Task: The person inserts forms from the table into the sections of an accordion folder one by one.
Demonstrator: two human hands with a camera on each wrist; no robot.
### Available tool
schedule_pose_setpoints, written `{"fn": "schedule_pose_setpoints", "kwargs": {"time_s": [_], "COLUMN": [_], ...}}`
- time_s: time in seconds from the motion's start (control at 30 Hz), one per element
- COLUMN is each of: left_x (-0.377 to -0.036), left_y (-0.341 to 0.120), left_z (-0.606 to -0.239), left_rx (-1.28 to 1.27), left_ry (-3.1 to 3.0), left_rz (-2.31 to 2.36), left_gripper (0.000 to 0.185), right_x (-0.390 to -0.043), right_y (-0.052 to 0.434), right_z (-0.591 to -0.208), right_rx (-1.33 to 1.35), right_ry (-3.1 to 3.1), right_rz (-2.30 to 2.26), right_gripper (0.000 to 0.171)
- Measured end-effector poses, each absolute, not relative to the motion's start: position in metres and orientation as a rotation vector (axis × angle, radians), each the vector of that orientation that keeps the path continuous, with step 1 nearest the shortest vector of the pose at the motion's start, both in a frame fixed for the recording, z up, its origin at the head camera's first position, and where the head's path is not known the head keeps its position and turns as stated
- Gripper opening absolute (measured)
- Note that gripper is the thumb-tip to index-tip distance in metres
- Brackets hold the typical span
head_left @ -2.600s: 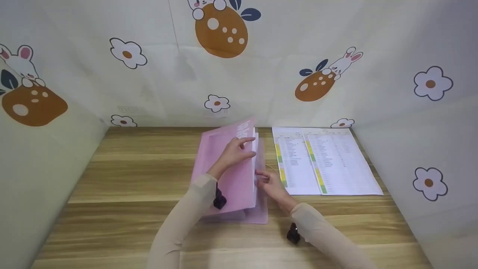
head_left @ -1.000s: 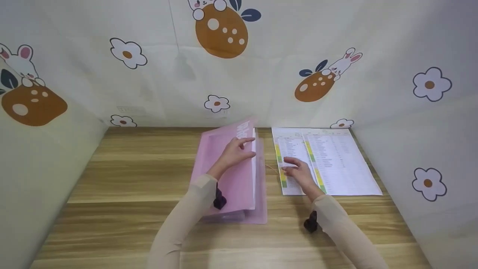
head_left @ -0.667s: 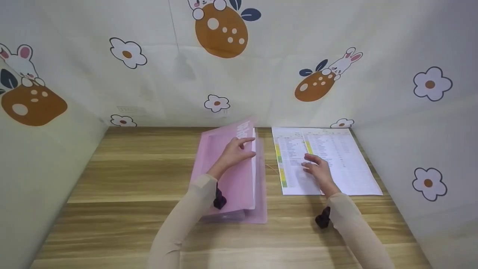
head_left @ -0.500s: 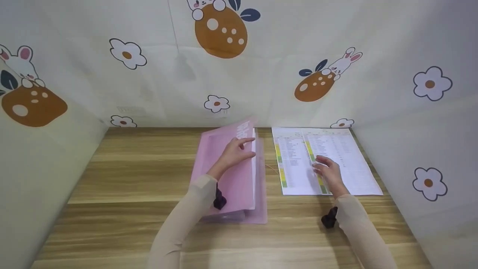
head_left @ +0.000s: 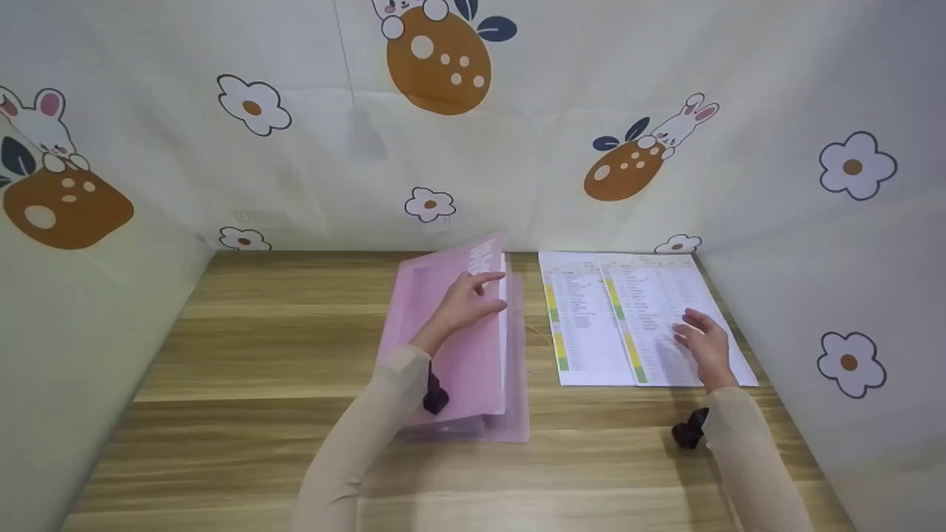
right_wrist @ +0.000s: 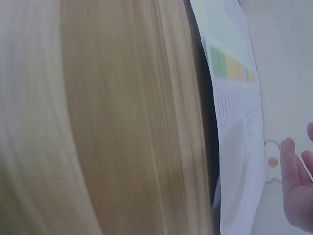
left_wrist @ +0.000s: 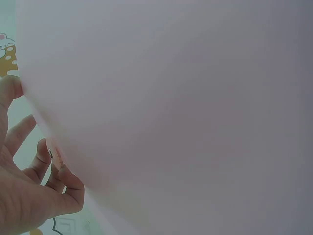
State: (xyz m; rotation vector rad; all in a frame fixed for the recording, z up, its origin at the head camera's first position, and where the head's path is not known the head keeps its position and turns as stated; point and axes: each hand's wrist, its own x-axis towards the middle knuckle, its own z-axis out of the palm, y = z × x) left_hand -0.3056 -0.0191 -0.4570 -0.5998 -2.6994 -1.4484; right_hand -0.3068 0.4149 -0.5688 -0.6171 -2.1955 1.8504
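Left wrist view is showing almost nothing but a blurred pink sheet w/ the left hand [left_wrist: 29, 191] at its edge, fingers [left_wrist: 41, 159] loosely bent against it. Right wrist view is smeared too: wood grain, a strip of paper w/ green/yellow blocks, and the right hand [right_wrist: 298, 188] cut off at the frame's right edge.

In the head view the left hand [head_left: 464, 301] is holding up the cover of the pink folder [head_left: 451, 347], fingers slightly spread & lying nearly straight on the cover near its free edge; thumb is hidden behind it. Folder is lying mid-table, its lower corner partly hidden by the left sleeve. What's inside is hard to make out beyond white page edges.

Right hand [head_left: 706, 343] is resting over the right-hand one of two printed sheets [head_left: 591, 325], fingers relaxed & slightly apart; can't tell if they're pressing the paper. Print is too small to read.

Sheets are lying just right of the folder, a narrow strip of table [head_left: 259, 347] between; their far and right edges are sitting close to the patterned cloth walls [head_left: 310, 148]. Open wood is lying left of the folder & along the near edge.
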Motion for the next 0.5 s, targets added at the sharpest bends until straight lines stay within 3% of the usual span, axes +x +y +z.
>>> {"fn": "schedule_pose_setpoints", "kwargs": {"time_s": [0.33,0.5], "left_x": [-0.306,-0.306], "left_y": [-0.019,-0.019], "left_z": [-0.457,-0.457], "left_rx": [-0.578,-0.57], "left_ry": [-2.709,-2.717], "left_rz": [-1.457,-1.459], "left_gripper": [0.049,0.049], "right_x": [-0.298,-0.278], "right_y": [0.471,0.469], "right_z": [-0.577,-0.556], "right_rx": [-0.643,-0.628], "right_ry": [-2.496,-2.638], "right_rz": [1.417,1.276], "right_gripper": [0.066,0.065]}}
